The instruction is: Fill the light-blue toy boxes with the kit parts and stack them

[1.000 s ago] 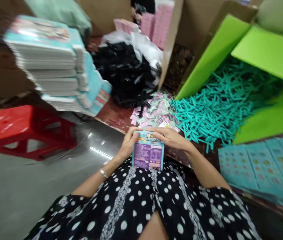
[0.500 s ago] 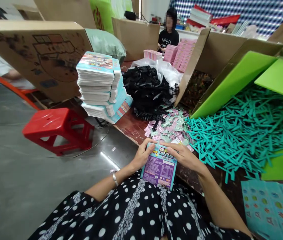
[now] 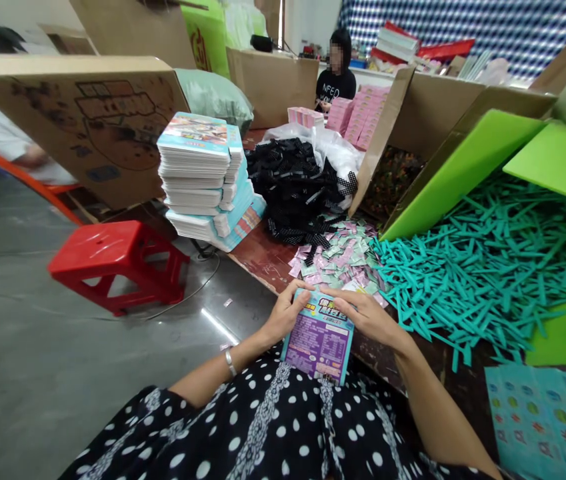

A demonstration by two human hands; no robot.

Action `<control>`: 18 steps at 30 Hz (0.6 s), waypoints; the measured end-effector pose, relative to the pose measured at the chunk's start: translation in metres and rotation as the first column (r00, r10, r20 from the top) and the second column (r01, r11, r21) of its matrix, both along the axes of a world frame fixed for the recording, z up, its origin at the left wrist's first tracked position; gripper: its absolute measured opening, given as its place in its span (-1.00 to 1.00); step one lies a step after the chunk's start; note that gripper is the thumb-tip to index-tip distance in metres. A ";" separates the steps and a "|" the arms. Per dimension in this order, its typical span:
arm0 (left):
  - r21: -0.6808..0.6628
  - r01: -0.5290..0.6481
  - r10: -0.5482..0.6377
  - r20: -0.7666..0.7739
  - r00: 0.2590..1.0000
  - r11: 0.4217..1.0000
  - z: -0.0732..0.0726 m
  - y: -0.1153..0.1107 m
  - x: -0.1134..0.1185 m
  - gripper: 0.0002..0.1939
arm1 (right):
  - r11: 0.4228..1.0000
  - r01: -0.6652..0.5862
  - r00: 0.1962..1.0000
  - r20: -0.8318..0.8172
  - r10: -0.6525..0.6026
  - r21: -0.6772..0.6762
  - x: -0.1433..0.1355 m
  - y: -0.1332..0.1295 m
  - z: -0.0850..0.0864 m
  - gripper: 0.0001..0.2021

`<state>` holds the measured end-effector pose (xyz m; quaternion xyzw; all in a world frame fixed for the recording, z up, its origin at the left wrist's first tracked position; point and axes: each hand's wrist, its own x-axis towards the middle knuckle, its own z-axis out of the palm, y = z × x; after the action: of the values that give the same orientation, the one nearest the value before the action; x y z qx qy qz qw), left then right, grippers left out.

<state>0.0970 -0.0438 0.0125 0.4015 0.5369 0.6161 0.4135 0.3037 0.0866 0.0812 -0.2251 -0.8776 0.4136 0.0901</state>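
You have one dark red wooden table [image 3: 257, 257] in front of you, bearing most of the goods. On its right stands one open box with bright green panels [image 3: 463, 167], and from it spills one heap of thin turquoise plastic sticks [image 3: 477, 267], too many to count. Beyond your hands lies one pile of black mesh pieces [image 3: 297, 180], not countable either. One red plastic stool [image 3: 95, 247] stands on the floor to your left, near one tall stack of blue-and-white printed card packs [image 3: 195, 180] at the table's edge.

One flat blue-and-purple printed pack [image 3: 315, 343] is over your lap, upper edge toward the table. Your two hands are both closed on it: left hand [image 3: 287, 313] at its upper left corner, right hand [image 3: 370, 317] at its upper right, both thumbs on the printed face. One silver bracelet [image 3: 230, 362] circles your left wrist. Smallest are the pink and pale green sachets [image 3: 347, 250], dozens, loosely scattered.
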 end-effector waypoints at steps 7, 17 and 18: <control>0.005 -0.008 0.008 -0.003 1.000 1.000 -0.001 0.000 0.000 -0.42 | 0.999 0.000 1.000 0.006 0.001 -0.035 0.000 0.001 -0.003 -0.44; -0.002 0.006 -0.006 0.028 1.000 1.000 -0.002 0.000 0.000 -0.41 | 1.000 0.013 1.000 -0.013 -0.013 -0.021 -0.001 0.000 -0.005 -0.48; -0.002 0.006 -0.006 0.031 1.000 1.000 -0.002 0.001 0.000 -0.41 | 1.000 0.013 1.000 -0.016 -0.013 -0.022 0.000 0.000 -0.006 -0.48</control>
<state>0.0975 -0.0433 0.0103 0.3930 0.5300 0.6204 0.4240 0.3032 0.0870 0.0756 -0.2284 -0.8707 0.4246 0.0976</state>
